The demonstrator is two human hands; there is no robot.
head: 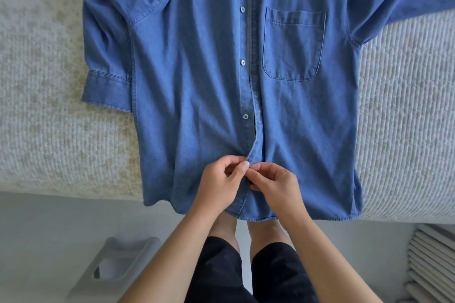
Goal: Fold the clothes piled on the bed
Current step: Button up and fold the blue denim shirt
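I count one blue denim button-up shirt (197, 56) spread on one cream textured bed (49, 130). It has one chest pocket (293, 44), and I can see four small pale buttons (243, 62) along the placket. Two hands are in view, the left hand (218, 186) and the right hand (275, 186). One grey plastic bin (110, 265) sits on the floor.

Soft, even daylight fills the view, bright without glare. The shirt (197, 69) is sharp, its creases throwing faint shadows, and the hands (248, 179) cast a small dark patch between them. The wide lens bows the bed (49, 130) edge, and the left side and lower corners are smeared and out of focus.
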